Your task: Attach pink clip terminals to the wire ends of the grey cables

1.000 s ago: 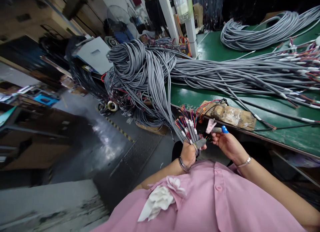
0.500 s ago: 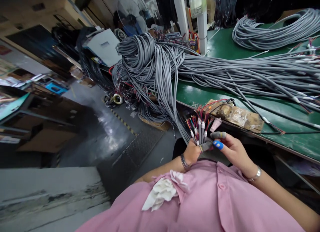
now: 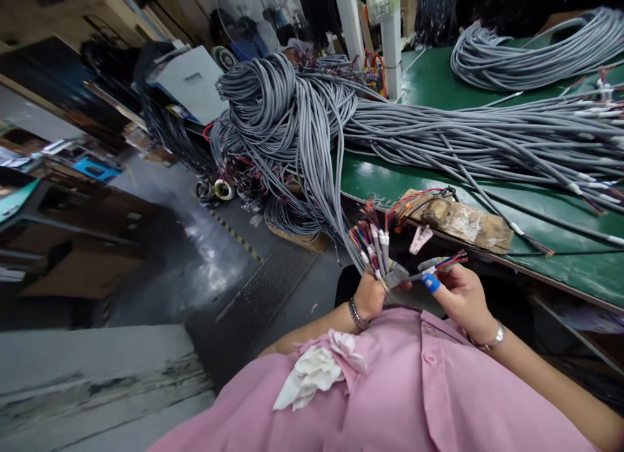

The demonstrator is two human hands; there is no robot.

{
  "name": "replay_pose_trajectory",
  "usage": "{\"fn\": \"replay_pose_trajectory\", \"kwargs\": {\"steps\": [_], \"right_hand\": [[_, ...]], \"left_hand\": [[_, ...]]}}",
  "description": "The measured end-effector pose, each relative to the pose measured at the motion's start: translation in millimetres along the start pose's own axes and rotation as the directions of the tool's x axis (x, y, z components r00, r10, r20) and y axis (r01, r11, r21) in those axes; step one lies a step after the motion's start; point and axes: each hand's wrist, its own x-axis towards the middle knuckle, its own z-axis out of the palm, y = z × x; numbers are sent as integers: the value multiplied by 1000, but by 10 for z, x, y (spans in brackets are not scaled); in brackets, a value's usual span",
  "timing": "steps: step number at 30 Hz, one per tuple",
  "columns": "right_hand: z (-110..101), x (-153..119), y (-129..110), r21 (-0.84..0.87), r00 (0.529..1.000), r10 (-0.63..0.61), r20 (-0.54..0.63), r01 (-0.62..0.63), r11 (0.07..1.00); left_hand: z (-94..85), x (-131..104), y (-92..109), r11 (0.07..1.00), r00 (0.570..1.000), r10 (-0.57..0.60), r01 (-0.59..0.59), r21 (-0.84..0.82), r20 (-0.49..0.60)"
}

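Observation:
My left hand grips a bunch of grey cable ends whose stripped coloured wires fan upward. My right hand, with a blue finger cot on one fingertip and a grey one on another, pinches a single cable end with coloured wires pointing right, just beside the bunch. The cables run up into a big heap of grey cables hanging over the corner of the green table.
A worn brown tool block with red and black leads lies on the table edge. More grey cable coils lie at the back. A white post stands on the table. Left is the dark floor, with boxes and a fan behind.
My right hand came from apart to the bunch, then drew one cable end out to the right. My left hand kept hold of the bunch. The view shifted slightly.

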Motion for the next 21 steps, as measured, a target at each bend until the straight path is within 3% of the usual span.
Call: {"fn": "replay_pose_trajectory", "kwargs": {"steps": [7, 14, 21], "right_hand": [[-93, -2, -58, -112, 992, -114, 54, 119, 987], [-189, -2, 69, -139, 997, -81, -3, 79, 987], [-110, 47, -125, -97, 994, -99, 48, 103, 990]], "left_hand": [[-231, -43, 67, 974, 975, 128, -158, -163, -182], [-506, -229, 297, 952, 976, 133, -174, -251, -174], [-452, -231, 286, 962, 979, 111, -149, -230, -170]]}}
